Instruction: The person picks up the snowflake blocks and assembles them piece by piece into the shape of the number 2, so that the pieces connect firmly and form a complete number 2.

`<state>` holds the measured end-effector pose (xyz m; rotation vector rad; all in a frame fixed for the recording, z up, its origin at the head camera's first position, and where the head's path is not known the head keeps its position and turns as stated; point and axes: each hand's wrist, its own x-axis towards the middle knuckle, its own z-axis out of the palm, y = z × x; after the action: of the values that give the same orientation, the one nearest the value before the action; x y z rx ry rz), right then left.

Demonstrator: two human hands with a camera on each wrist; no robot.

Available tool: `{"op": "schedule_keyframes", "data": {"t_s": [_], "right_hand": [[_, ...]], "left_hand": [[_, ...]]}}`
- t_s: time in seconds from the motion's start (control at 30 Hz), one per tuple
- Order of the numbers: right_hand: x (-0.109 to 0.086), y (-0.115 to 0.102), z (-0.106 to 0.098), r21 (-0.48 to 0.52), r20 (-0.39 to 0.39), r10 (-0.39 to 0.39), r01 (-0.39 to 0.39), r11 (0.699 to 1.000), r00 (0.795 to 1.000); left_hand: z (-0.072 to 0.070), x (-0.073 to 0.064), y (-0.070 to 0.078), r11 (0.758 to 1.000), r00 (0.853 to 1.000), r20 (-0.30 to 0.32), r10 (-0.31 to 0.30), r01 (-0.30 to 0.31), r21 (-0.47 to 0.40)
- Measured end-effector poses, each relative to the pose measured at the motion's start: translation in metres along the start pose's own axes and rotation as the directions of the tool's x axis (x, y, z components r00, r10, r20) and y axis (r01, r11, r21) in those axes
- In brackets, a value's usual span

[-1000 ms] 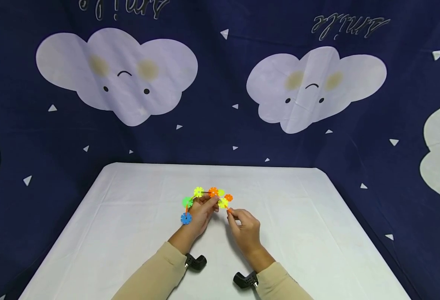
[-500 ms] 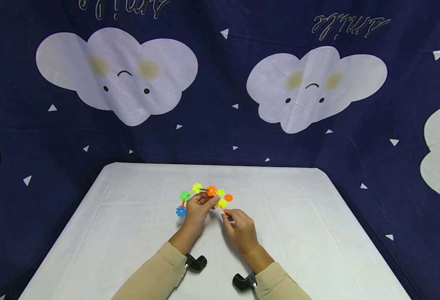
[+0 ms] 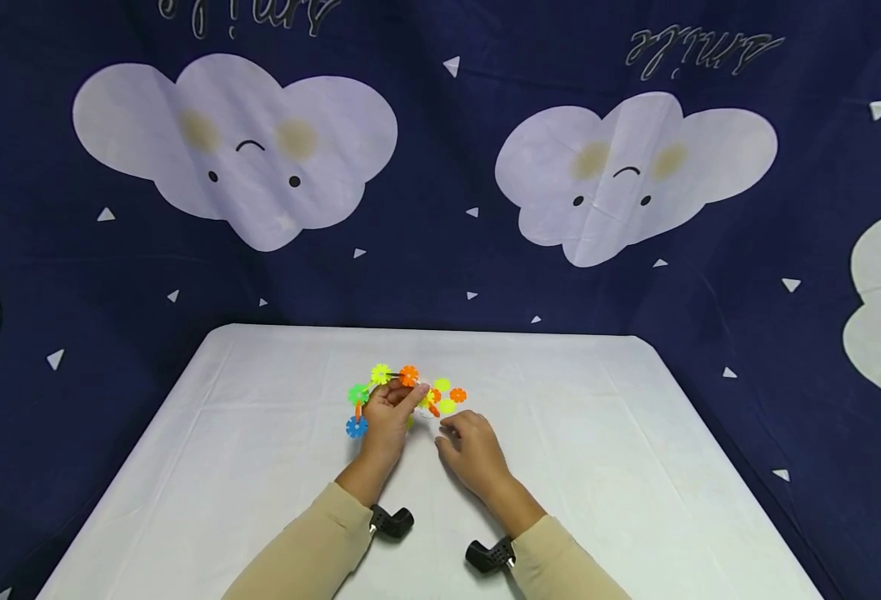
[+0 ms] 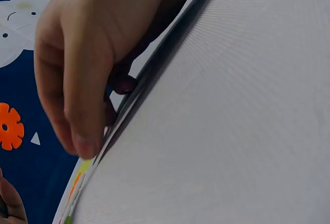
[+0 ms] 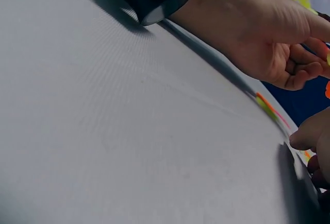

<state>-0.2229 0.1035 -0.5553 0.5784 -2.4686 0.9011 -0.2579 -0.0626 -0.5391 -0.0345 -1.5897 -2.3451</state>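
Orange disc point(image 3: 458, 395) beyond right hand point(image 3: 476, 452)

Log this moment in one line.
left hand: holds disc chain | right hand: nearby, no piece visible | loose discs: on table

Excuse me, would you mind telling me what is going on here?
A person's left hand holds a linked chain of colourful notched discs above the white table. Their right hand is close by, fingers bent, with no piece visible in them. Separate yellow and orange discs lie on the table beyond it.
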Motion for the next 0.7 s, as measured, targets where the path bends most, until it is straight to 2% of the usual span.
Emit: {"op": "schedule_keyframes", "data": {"t_s": [0.13, 0.27, 0.5, 0.7], "right_hand": [[0.008, -0.002, 0.006, -0.022, 0.043, 0.015, -0.014, 1.0, 0.999], [0.017, -0.001, 0.014, -0.06, 0.014, 0.031, -0.03, 0.998, 0.999], [0.03, -0.004, 0.027, -0.192, -0.056, 0.088, -0.097, 0.977, 0.995], [0.036, -0.01, 0.03, -0.242, -0.035, 0.127, -0.132, 0.961, 0.991]], "left_hand": [[-0.002, 0.003, 0.001, 0.996, 0.998, -0.009, 0.067, -0.066, 0.055], [-0.004, 0.005, 0.001, 0.988, 0.993, -0.016, 0.117, -0.115, 0.099], [-0.006, 0.006, 0.001, 0.989, 0.992, -0.022, 0.124, -0.121, 0.083], [-0.006, 0.007, 0.0, 0.99, 0.994, -0.037, 0.102, -0.097, 0.101]]}}
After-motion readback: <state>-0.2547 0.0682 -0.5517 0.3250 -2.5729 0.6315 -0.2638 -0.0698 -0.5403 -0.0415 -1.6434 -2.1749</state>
